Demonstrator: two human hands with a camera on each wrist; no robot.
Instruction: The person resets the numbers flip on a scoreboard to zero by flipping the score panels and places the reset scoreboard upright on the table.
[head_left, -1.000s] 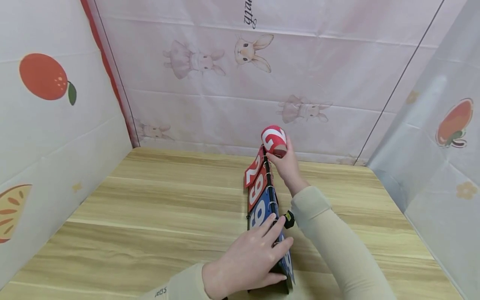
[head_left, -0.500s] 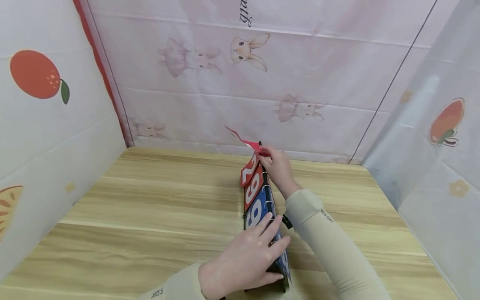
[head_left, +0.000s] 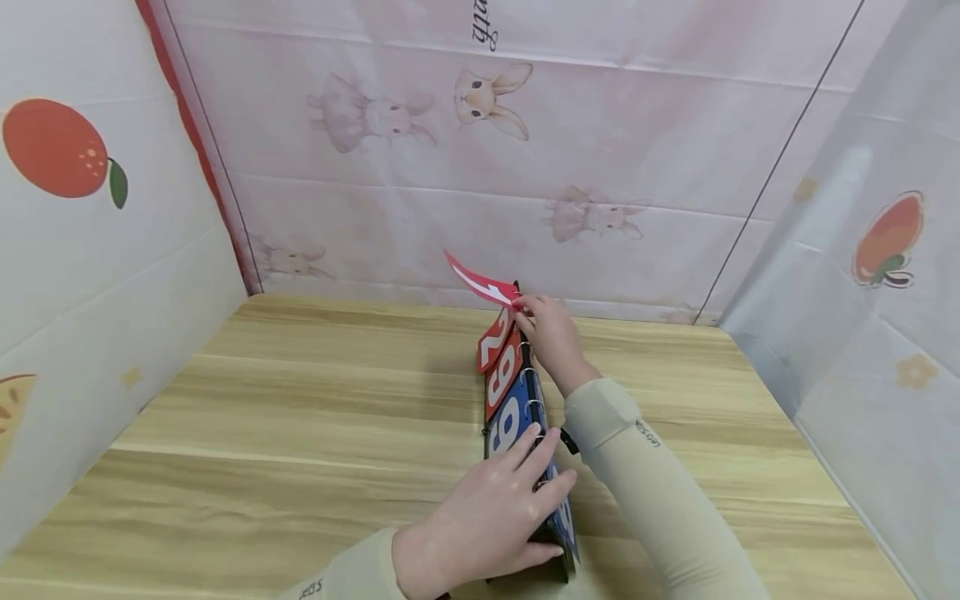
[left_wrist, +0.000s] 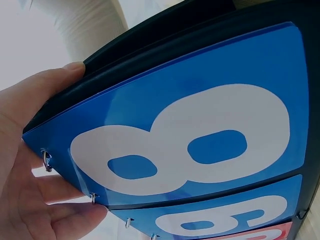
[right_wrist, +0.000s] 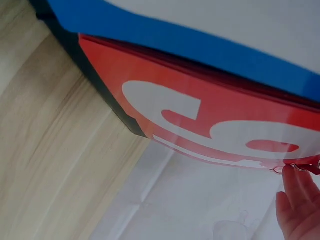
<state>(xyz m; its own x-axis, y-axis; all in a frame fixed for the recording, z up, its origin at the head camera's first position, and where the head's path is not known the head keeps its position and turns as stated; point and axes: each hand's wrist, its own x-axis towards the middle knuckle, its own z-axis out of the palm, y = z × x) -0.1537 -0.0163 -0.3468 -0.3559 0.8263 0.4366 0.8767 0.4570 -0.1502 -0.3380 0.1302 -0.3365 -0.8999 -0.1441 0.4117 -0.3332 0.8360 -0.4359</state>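
Observation:
A flip scoreboard with red and blue number cards on metal rings stands tent-like on the table, its ridge running away from me. My left hand holds its near end. In the left wrist view the thumb lies at the black board's end and the fingers sit by the rings, near a blue card marked 8. At the far end my right hand pinches a raised red number card by its ring edge. That card shows a 1 and sticks out left, above a red 2.
Wood-grain table surrounds the scoreboard. A rabbit-print sheet hangs close behind the far end, with fruit-print sheets at both sides. A small black piece shows beside the right cuff.
The red card has turned over the ridge from right to left; it curled up on the right, and now juts out left showing 1. The right hand follows slightly; the left hand stays put.

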